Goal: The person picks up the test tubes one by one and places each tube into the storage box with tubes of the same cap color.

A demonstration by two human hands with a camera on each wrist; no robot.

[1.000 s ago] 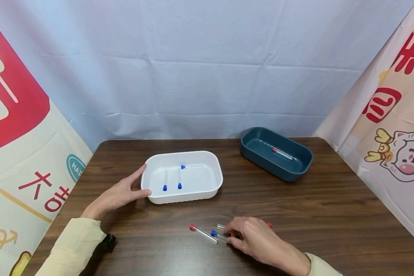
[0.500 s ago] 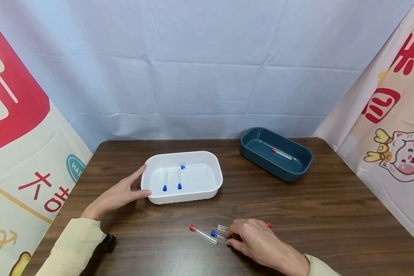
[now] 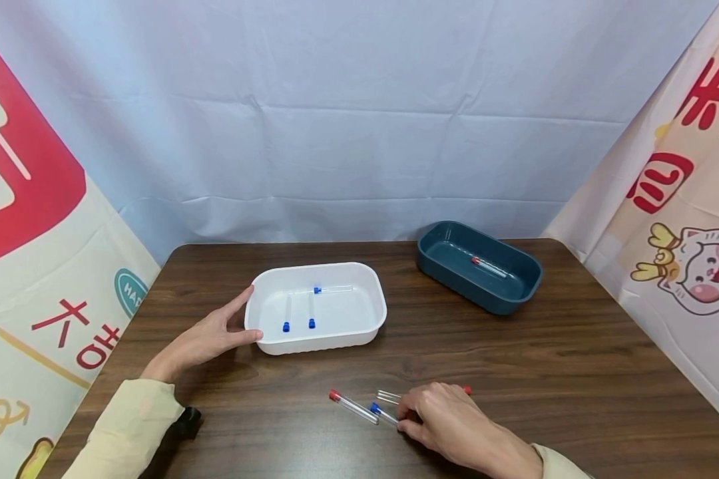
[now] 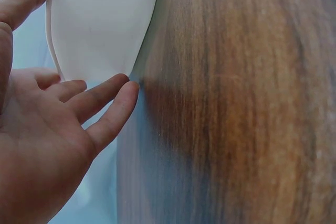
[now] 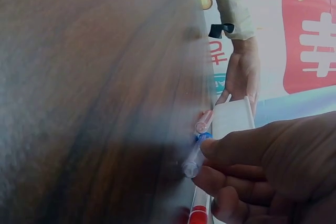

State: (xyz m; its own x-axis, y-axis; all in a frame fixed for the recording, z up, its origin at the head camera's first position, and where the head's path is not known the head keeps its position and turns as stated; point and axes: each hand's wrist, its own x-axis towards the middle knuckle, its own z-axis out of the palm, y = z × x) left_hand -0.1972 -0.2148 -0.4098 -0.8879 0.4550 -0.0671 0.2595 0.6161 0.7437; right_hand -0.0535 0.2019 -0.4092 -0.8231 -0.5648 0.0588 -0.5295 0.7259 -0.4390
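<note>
The left hand (image 3: 211,332), fingers spread apart, touches the left end of the white tray (image 3: 320,343); before the tray, the right hand (image 3: 446,420) pinches a blue-capped tube (image 3: 386,415).

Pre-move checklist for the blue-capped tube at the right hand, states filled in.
1. Right hand pinching the loose blue-capped tube: ok.
2. Loose blue-capped tube lifted off the table: cannot tell.
3. Left hand touching the white tray: ok.
4. Only blue-capped tubes in the white tray: ok, three.
5. Only red caps in the teal tray: ok, one red-capped tube.
6. Area around the right hand fully visible: not ok, a red cap is partly hidden behind it.
</note>
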